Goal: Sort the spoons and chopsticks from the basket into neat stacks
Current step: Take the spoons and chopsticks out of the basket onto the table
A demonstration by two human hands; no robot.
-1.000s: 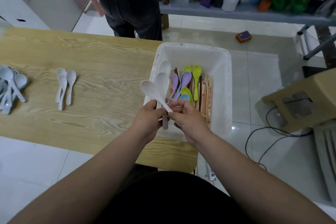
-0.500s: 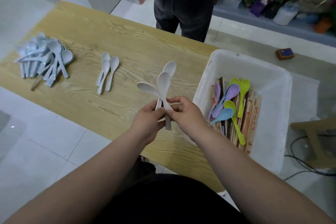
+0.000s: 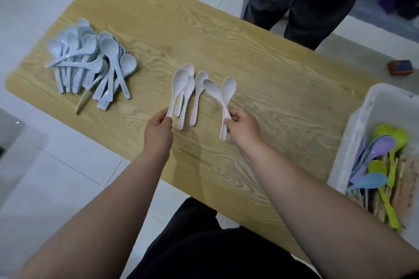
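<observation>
Seen from above, the left hand [image 3: 158,128] pinched the handle end of 1 white spoon [image 3: 178,84], whose bowl overlapped a row of 3 white spoons [image 3: 197,95] lying on the wooden table [image 3: 272,75]. The right hand [image 3: 244,130] gripped 2 crossed white spoons [image 3: 218,93] by their handles, just right of that row. A heap of pale blue spoons [image 3: 90,61] lay far left. The white basket [image 3: 362,120], at the table's right end, held coloured spoons [image 3: 376,152] and chopsticks [image 3: 401,186].
</observation>
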